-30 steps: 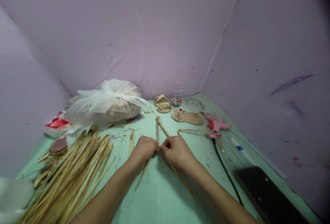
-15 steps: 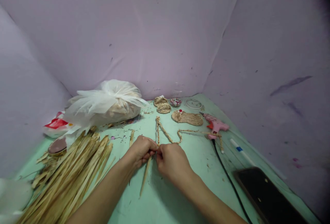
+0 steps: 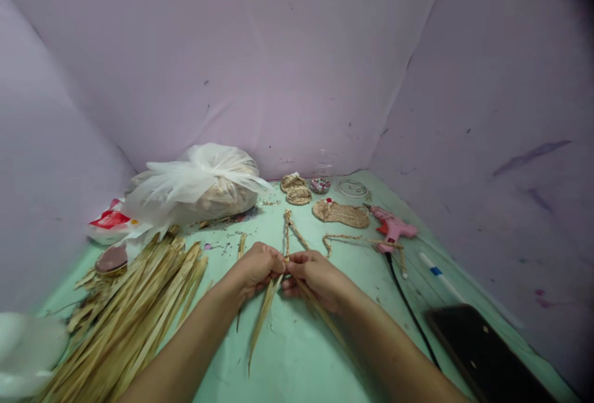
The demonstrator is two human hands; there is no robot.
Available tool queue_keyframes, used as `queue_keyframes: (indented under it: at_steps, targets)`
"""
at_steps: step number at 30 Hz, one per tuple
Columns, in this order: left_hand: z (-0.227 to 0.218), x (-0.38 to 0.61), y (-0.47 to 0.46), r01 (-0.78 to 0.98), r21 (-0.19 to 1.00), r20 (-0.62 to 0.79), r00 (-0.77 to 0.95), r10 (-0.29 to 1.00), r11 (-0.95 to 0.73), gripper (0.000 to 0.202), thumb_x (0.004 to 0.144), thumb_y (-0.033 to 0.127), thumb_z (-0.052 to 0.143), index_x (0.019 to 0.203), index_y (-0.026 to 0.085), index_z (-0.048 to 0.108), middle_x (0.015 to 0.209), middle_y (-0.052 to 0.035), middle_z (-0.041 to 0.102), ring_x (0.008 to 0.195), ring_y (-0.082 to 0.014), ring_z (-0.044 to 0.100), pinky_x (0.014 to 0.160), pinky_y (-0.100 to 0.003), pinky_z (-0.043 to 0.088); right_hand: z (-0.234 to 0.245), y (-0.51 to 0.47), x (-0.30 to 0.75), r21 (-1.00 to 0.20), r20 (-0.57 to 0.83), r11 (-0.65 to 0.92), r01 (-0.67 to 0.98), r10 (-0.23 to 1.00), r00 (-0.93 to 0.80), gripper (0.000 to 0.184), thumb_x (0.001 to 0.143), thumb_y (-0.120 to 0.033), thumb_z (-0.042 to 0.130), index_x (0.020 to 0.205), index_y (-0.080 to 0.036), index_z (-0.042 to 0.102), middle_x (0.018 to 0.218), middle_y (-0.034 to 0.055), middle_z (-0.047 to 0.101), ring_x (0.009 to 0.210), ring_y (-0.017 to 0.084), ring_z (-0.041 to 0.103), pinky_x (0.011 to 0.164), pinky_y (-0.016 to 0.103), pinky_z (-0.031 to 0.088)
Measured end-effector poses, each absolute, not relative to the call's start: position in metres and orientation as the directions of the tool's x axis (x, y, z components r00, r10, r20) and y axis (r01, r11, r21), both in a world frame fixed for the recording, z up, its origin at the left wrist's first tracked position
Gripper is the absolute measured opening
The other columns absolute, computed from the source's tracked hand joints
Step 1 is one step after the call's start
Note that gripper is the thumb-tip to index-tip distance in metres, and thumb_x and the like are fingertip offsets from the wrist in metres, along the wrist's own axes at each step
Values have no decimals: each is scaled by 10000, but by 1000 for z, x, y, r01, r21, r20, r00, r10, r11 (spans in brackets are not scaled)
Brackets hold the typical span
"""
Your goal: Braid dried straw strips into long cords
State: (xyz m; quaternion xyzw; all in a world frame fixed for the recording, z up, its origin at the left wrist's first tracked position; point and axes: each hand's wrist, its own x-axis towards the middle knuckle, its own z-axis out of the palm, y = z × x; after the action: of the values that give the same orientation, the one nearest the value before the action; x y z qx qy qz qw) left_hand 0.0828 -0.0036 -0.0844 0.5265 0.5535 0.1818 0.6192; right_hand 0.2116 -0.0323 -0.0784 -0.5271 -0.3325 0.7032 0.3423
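Note:
A thin braided straw cord (image 3: 297,234) runs from between my hands, loops back near its far end and trails right toward the glue gun. My left hand (image 3: 262,268) is closed, pinching the cord's near end at the table's middle. Right beside it, my right hand (image 3: 312,274) pinches the same spot with thumb and forefinger. Loose flat strands of dried leaf (image 3: 261,322) hang toward me from that point, one slanting under my right hand and forearm. The exact crossing of the strands is hidden by my fingertips.
Left lies a pile of dried leaf strips (image 3: 125,310), with a tied white plastic bag (image 3: 199,186) behind. Woven soles (image 3: 341,213) and a bead dish (image 3: 320,186) sit at the back. Rightward are a pink glue gun (image 3: 393,229), its black cable, a white pen (image 3: 439,273) and a phone (image 3: 482,353).
My right hand has turned and opened its grip into a fingertip pinch. A strand now slants out to the right beneath it. The view has shifted slightly.

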Motion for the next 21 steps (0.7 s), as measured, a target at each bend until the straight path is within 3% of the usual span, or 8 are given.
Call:
queue_keyframes:
  at_steps: [5, 12, 14, 17, 21]
  targets:
    - [-81, 82, -3, 395, 852, -491, 380, 784, 343, 77, 512, 184, 481, 509, 127, 534, 318, 72, 308, 282, -36, 177, 312, -198, 93, -86, -35, 210, -862, -501, -507, 11, 849, -169, 204, 699, -165, 492, 502, -121, 524, 347, -73, 317, 305, 22, 193, 336, 188, 105]
    - [-87, 84, -2, 582, 781, -447, 268, 853, 227, 68, 473, 117, 455, 462, 130, 520, 325, 55, 333, 323, -47, 234, 369, -207, 159, -112, -30, 208, -936, -337, -334, 115, 941, -7, 151, 590, -142, 494, 453, -119, 554, 338, -57, 365, 351, 36, 224, 383, 211, 136]
    - [-85, 83, -4, 700, 702, -400, 239, 885, 129, 94, 490, 131, 464, 477, 129, 557, 362, 26, 402, 363, -70, 322, 397, -213, 219, -116, -31, 205, -937, -330, -331, 109, 943, 30, 133, 574, -135, 480, 470, -120, 562, 351, -53, 387, 356, 41, 234, 385, 213, 142]
    - [-72, 83, -12, 871, 491, -288, 184, 940, -20, 128, 549, 202, 491, 532, 146, 605, 475, -32, 531, 479, -128, 467, 467, -236, 295, -117, -32, 203, -945, -314, -317, 81, 948, 45, 127, 571, -143, 474, 496, -121, 574, 391, -35, 452, 369, 47, 274, 391, 209, 171]
    - [-48, 94, -34, 965, 239, -232, 166, 958, -109, 170, 628, 239, 478, 634, 170, 634, 685, -106, 626, 677, -224, 569, 567, -287, 356, -112, -34, 202, -950, -313, -313, -11, 949, 31, 116, 562, -137, 480, 497, -116, 575, 434, -13, 511, 386, 46, 316, 410, 200, 215]
